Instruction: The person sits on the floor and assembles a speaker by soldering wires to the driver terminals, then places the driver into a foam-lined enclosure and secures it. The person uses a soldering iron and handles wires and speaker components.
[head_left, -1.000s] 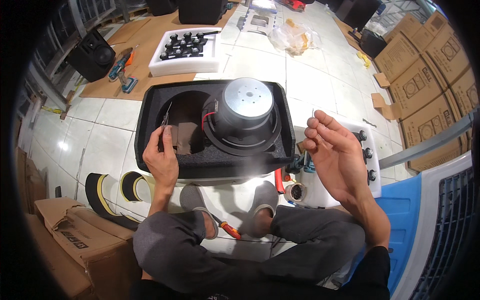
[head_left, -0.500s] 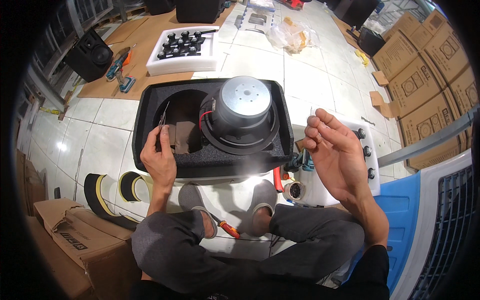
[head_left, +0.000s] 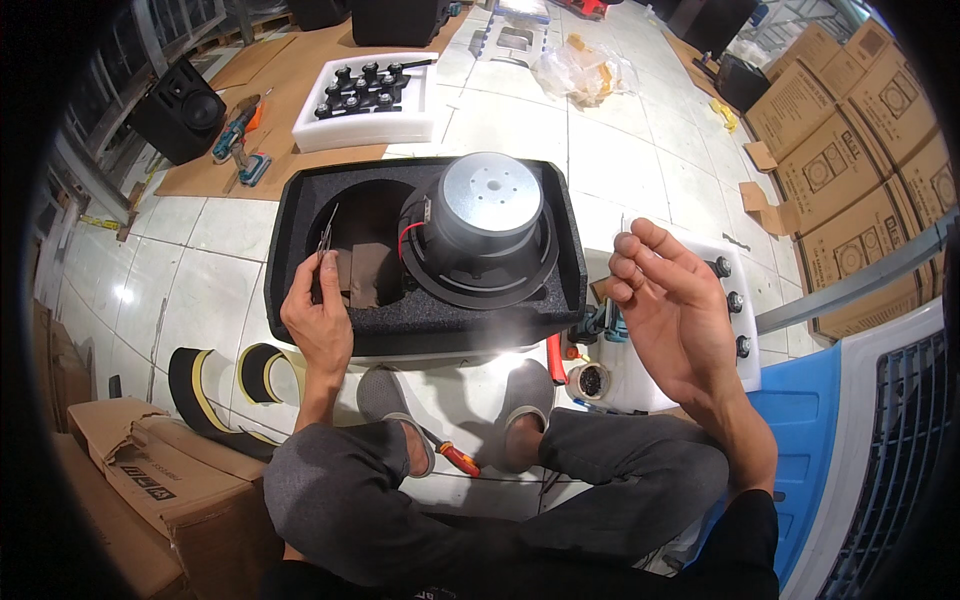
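In front of me lies a black speaker cabinet [head_left: 420,322] with its front side up. A speaker driver [head_left: 490,195] rests magnet-up over its right part, with a red wire at its left side. To the left a round opening [head_left: 368,205] shows a brown piece inside. My left hand [head_left: 318,310] is closed at the cabinet's left part, pinching tweezers [head_left: 327,232] that point up over the opening. Raised right of the cabinet, my right hand [head_left: 670,300] pinches a tiny thin thing [head_left: 623,222], too small to name.
A white foam tray [head_left: 430,125] with black parts lies beyond the cabinet, near a cordless drill [head_left: 235,130]. Red-handled pliers [head_left: 458,458] lie between my feet. Black-and-yellow foam strips [head_left: 200,395] and cartons [head_left: 180,490] are on the left; stacked cartons [head_left: 870,170] stand right.
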